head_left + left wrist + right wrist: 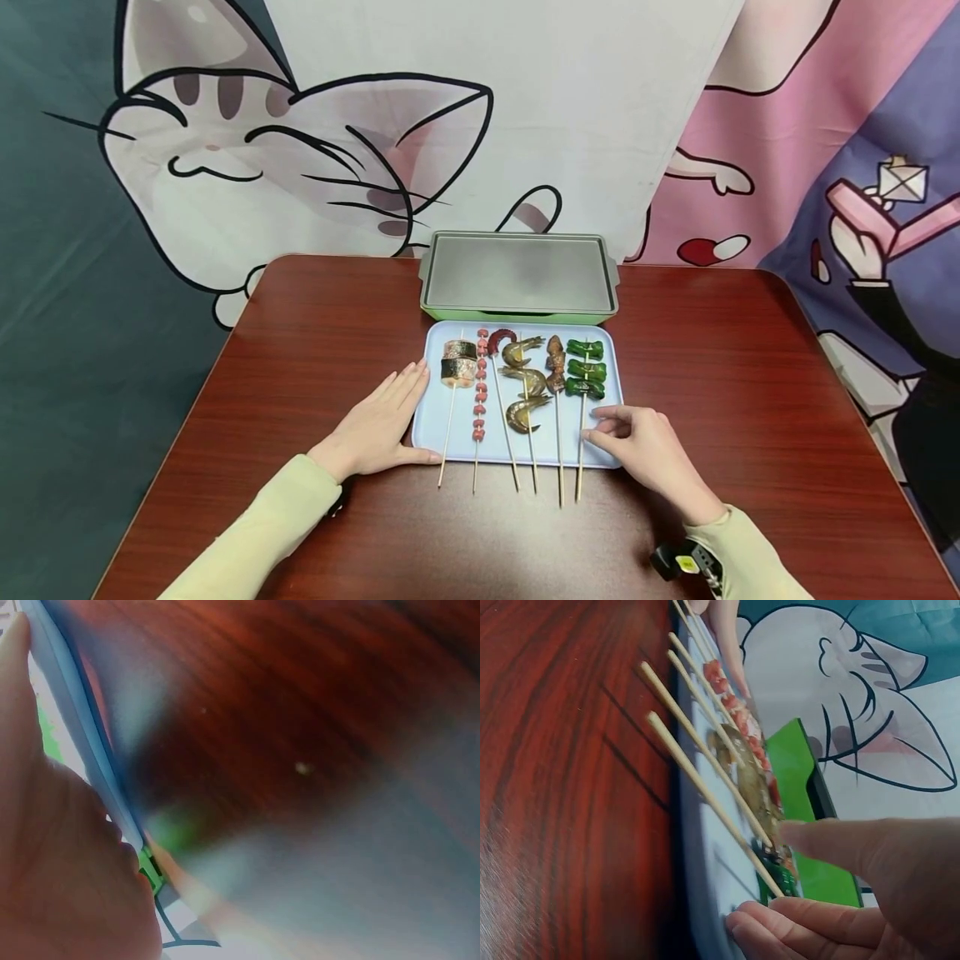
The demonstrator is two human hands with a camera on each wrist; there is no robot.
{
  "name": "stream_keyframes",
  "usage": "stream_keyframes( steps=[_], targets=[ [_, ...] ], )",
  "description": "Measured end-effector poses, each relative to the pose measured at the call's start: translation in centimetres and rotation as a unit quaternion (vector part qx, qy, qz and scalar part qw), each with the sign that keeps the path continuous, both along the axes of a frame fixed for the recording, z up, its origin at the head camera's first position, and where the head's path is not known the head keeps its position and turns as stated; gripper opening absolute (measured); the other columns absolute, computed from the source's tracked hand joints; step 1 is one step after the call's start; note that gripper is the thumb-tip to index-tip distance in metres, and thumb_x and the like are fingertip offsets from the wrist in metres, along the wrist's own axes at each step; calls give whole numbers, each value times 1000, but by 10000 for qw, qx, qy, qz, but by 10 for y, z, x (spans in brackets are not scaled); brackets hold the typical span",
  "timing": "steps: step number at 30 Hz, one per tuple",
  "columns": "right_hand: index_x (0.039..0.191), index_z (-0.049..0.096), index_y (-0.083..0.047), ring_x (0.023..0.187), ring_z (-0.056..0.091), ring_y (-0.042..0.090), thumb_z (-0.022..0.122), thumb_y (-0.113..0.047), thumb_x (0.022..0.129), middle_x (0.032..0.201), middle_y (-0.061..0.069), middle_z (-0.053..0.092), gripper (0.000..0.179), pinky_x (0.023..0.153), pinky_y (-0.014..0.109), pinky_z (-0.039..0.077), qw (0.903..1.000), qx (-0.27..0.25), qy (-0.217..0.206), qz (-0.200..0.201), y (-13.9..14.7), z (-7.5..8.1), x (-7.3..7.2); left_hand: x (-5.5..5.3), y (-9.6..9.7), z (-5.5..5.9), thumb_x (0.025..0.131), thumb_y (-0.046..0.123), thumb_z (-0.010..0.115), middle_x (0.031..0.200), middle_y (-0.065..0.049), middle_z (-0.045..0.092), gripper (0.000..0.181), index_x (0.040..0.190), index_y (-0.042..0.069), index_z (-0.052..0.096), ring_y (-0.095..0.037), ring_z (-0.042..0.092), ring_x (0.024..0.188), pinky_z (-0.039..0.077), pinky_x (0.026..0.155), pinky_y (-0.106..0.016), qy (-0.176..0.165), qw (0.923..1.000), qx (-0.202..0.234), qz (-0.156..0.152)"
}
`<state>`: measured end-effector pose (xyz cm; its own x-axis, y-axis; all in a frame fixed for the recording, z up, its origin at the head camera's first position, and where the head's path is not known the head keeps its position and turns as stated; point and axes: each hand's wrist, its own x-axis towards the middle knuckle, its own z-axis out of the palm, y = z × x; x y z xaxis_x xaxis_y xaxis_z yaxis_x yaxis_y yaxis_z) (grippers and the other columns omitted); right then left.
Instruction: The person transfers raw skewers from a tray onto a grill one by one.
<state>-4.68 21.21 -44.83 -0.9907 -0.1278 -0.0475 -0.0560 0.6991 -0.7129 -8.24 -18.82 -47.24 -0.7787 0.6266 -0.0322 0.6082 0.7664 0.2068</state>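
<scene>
My left hand (378, 425) lies with straight fingers along the left edge of a light blue tray (427, 429); in the left wrist view its fingers run beside the tray rim (82, 720). On the tray lie several skewers: dark-skinned rolls (458, 363), small red pieces (480, 387), a curled red tentacle (501, 338), shrimp (527, 382), brown meat (555, 365) and green peppers (586, 369). At the tray's right side is my right hand (645, 446), thumb and fingers apart. They stand close about the stick (712, 802) of the green pepper skewer.
Just behind the tray stands a flat grey griddle (521, 271) with a green base. The skewer sticks overhang the tray's front edge. Beyond the brown wooden table (337, 317) hangs a cartoon cat cloth (555, 108).
</scene>
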Motion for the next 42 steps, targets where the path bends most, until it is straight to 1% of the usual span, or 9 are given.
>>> stream_keyframes(
  steps=[6,12,17,20,25,29,34,37,42],
  targets=[
    [111,75,4,69,66,7,85,-20,85,74,-9,69,37,66,25,54,9998,-88,-149,91,-8,-5,2,0,-3,-5,83,85,52,166,-20,15,123,159,-6,20,-30,14,153,13,124,-43,20,10000,-51,27],
    [121,69,9,70,67,9,83,-12,85,75,-7,69,43,65,24,54,9982,-341,-476,148,-8,-4,3,1,-1,-1,82,83,56,165,-23,17,123,158,-8,22,-33,17,152,16,123,-45,39,10000,14,-22],
    [127,65,9,73,68,12,79,-7,87,78,-4,70,45,63,24,51,9953,-641,-724,76,-4,-3,3,0,-1,-2,82,81,59,165,-23,19,122,157,-8,24,-34,19,152,17,123,-46,116,9999,67,-35],
    [129,63,10,73,67,15,76,-2,87,79,1,70,45,62,25,53,9900,-1021,-976,-25,-1,-4,2,-1,0,-3,83,80,60,164,-24,20,121,157,-9,25,-35,20,151,18,122,-46,158,9998,98,-48],
    [127,60,15,67,68,21,66,10,85,79,10,68,42,61,31,60,9764,-1740,-1266,-192,3,-6,1,0,0,-2,83,82,57,166,-22,16,122,158,-7,21,-33,16,152,15,123,-44,-4,10000,9,4],
    [125,61,15,65,68,20,62,14,82,78,12,67,43,60,33,61,9734,-1903,-1240,-291,7,-8,3,1,0,-1,82,83,56,166,-21,14,124,159,-7,19,-32,14,153,13,123,-44,-85,9999,-49,29],
    [127,60,15,67,70,22,64,12,87,81,14,67,40,61,35,62,9704,-2052,-1236,-313,11,-4,6,0,0,0,82,83,56,166,-20,13,124,159,-6,19,-31,13,153,12,124,-43,-101,9999,-91,39],
    [127,60,15,69,70,20,67,11,89,82,13,66,39,62,35,62,9721,-2043,-1115,-280,15,0,8,-1,0,0,82,83,57,166,-21,14,123,159,-6,20,-31,13,153,12,124,-43,-68,9999,-91,33],
    [125,62,14,69,69,16,67,14,86,81,12,66,39,62,34,61,9780,-1883,-889,-115,19,12,11,-1,-1,-1,82,83,56,167,-20,13,123,159,-6,19,-30,12,153,12,124,-43,-112,9999,-90,49]
  ],
)
